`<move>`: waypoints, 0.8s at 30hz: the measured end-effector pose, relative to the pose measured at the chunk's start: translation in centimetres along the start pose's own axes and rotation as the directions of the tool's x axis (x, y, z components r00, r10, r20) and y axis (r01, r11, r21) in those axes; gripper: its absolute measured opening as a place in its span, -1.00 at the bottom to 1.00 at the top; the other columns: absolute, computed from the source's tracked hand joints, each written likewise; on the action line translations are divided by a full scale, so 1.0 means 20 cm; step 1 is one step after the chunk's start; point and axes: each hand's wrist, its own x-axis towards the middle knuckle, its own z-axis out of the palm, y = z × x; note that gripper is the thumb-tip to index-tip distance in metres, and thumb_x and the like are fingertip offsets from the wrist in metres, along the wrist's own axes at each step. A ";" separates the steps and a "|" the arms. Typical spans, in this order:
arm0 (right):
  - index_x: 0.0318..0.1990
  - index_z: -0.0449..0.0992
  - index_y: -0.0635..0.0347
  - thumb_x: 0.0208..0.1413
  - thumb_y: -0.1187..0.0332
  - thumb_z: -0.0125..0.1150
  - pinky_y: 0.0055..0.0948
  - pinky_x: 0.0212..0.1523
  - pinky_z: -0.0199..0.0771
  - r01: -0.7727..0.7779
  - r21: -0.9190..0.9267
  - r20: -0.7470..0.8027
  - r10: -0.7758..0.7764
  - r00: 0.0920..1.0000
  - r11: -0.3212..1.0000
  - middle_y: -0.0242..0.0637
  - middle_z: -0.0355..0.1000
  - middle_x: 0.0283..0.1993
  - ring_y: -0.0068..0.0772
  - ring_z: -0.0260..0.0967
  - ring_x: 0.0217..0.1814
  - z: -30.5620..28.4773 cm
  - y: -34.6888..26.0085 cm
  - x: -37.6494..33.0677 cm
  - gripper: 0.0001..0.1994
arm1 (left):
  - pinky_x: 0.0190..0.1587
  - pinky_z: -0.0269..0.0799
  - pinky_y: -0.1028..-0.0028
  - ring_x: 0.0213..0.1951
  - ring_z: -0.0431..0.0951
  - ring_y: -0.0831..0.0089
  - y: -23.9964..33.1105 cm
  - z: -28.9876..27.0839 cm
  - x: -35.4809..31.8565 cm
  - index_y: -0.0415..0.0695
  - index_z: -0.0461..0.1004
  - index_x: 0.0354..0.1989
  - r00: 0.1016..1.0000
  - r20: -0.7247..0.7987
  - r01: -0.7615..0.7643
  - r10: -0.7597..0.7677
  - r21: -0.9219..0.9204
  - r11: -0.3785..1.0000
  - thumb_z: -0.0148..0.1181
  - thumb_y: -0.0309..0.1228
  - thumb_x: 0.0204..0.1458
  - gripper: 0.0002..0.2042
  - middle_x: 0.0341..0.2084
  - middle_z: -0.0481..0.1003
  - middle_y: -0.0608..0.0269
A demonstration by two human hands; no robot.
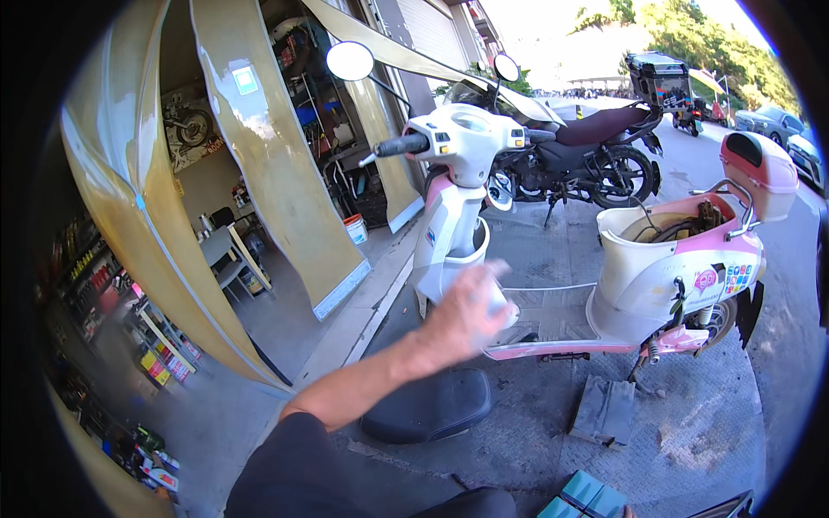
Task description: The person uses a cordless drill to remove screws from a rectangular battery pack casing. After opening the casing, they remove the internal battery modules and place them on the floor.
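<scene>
My left hand (466, 315) reaches out in front of the front leg shield of a white and pink scooter (635, 293). Motion smears its fingers, so whether they hold anything is unclear. The scooter has no seat on it, and cables show in its open seat compartment (673, 226). Below my left forearm a black scooter seat (427, 406) lies on the ground. At the bottom edge, a sliver of my right hand (629, 512) shows beside a teal box-like thing (583, 496); most of that hand is out of the picture.
A dark flat block (604, 412) lies on the metal-plate ground near the scooter's stand. Behind the scooter stands a dark motorcycle (596, 155). Yellowish plastic strip curtains (268, 164) hang at a shop doorway on the left, with shelves and a chair inside. Cars (768, 125) are at the far right.
</scene>
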 end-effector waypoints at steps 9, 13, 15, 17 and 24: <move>0.56 0.27 0.32 0.47 -0.01 0.20 0.06 0.49 0.38 -0.412 0.153 0.201 0.380 0.903 0.898 0.25 0.44 0.44 0.39 0.31 0.53 -1.04 -0.91 -0.70 -0.29 | 0.14 0.62 0.08 0.07 0.72 -0.20 -0.92 -0.98 1.27 -0.58 0.56 0.08 0.682 0.096 0.633 -0.725 0.419 0.651 0.51 0.26 0.00 -0.07 0.00 0.67 -0.43; 0.51 0.33 0.32 0.47 0.00 0.20 0.06 0.45 0.42 -0.525 0.209 0.278 0.465 0.841 0.825 0.26 0.47 0.39 0.39 0.36 0.49 -1.59 -1.30 -0.88 -0.33 | 0.56 0.17 -0.17 0.51 0.39 -0.10 -1.00 -0.79 1.39 -0.46 0.21 0.57 0.202 0.274 0.748 -0.940 0.576 0.329 0.53 0.20 -0.05 0.17 0.52 0.34 -0.26; 0.49 0.36 0.32 0.48 0.01 0.20 0.07 0.43 0.44 -0.572 0.231 0.305 0.499 0.811 0.787 0.27 0.49 0.37 0.39 0.39 0.46 -1.84 -1.46 -0.97 -0.35 | 0.57 0.13 -0.18 0.54 0.30 -0.13 -0.98 -0.72 1.38 -0.37 0.10 0.60 0.182 0.199 0.771 -0.963 0.580 0.265 0.46 0.10 -0.01 0.12 0.52 0.29 -0.20; 0.47 0.39 0.32 0.48 0.01 0.20 0.07 0.41 0.46 -0.610 0.256 0.321 0.529 0.786 0.750 0.27 0.51 0.35 0.39 0.41 0.44 -2.07 -1.60 -1.05 -0.37 | 0.57 0.14 -0.14 0.54 0.28 -0.11 -0.92 -0.71 1.36 -0.33 0.21 0.52 0.148 0.188 0.855 -0.971 0.470 0.221 0.45 0.04 -0.02 0.00 0.49 0.31 -0.19; 0.39 0.50 0.32 0.48 0.04 0.20 0.08 0.33 0.54 -0.695 0.362 0.331 0.611 0.719 0.621 0.29 0.57 0.26 0.38 0.50 0.37 -2.45 -1.85 -1.29 -0.44 | 0.26 0.37 -0.08 0.20 0.54 -0.09 -0.41 -0.35 1.40 -0.32 0.38 0.25 0.009 0.180 0.953 -0.984 0.295 0.063 0.38 -0.10 0.00 -0.29 0.13 0.48 -0.20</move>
